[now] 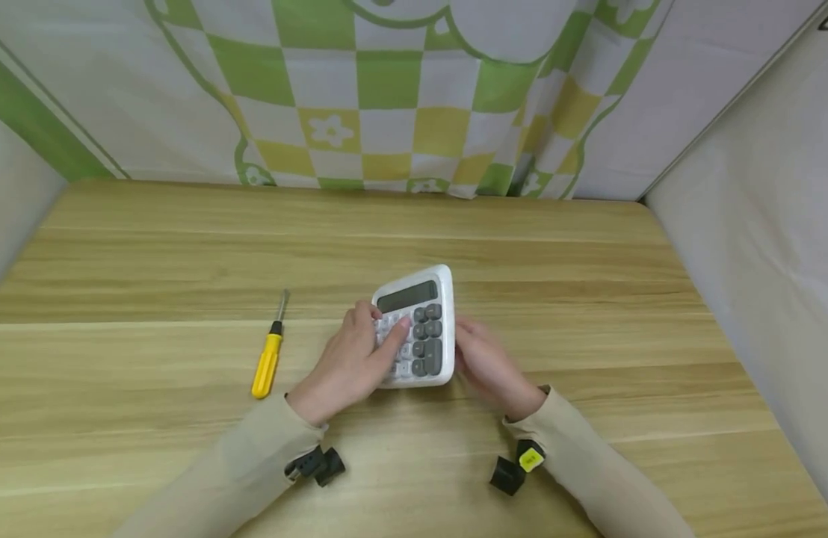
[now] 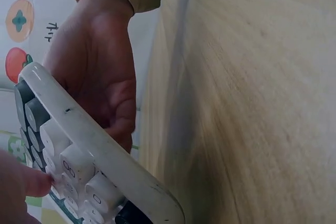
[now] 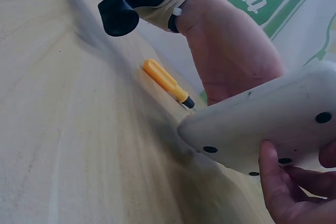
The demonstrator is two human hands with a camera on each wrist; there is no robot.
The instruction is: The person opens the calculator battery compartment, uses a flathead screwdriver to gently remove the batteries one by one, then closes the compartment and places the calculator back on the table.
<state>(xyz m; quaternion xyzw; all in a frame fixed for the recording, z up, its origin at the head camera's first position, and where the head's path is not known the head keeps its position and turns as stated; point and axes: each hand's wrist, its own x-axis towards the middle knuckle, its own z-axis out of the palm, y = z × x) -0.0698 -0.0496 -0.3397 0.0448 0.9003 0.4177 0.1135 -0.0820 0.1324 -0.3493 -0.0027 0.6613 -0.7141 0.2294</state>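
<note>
A white calculator with grey and white round keys is held tilted up off the table, its display at the far end. My left hand grips it from the left, thumb lying over the keys. My right hand is at its right edge, partly hidden behind it. In the right wrist view, the calculator's white back shows several black round feet, and a digit of the right hand touches the back beside one foot. Other fingers there are bent; whether they hold anything cannot be made out.
A screwdriver with a yellow handle lies on the wooden table, left of the left hand. A green, yellow and white checked curtain hangs behind the table's far edge. Black devices are strapped at both sleeves.
</note>
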